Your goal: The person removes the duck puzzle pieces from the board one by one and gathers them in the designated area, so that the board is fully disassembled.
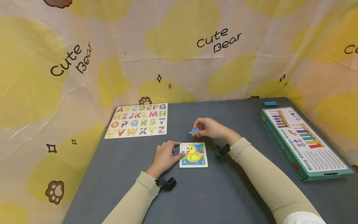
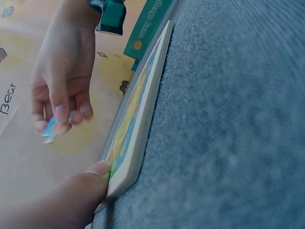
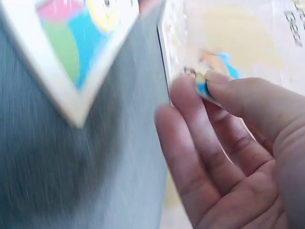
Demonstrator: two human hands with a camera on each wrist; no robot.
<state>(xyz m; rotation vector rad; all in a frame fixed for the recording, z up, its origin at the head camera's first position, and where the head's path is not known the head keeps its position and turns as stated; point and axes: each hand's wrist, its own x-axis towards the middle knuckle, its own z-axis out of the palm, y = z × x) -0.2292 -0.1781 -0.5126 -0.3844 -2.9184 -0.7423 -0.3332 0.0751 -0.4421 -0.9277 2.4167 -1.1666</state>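
Note:
The small square duck puzzle (image 1: 199, 163), a yellow duck in a pale frame, lies flat on the table. My left hand (image 1: 165, 157) rests at its left side, thumb on the puzzle's face and index finger by the upper left corner. A pale patch shows beside the duck's head. My right hand (image 1: 210, 128) is raised above and behind the puzzle. Between thumb and fingertips it pinches a blue and orange puzzle piece (image 1: 194, 132). In the right wrist view the same puzzle piece (image 3: 228, 67) is blurred and partly covered by the thumb.
An alphabet board (image 1: 137, 121) with coloured letters lies at the back left of the grey table (image 1: 190, 193). To the right is a green and white Ring Challenge Game box (image 1: 305, 140), with a small blue block (image 1: 270, 104) behind it. A patterned cloth wall (image 1: 179, 46) stands behind.

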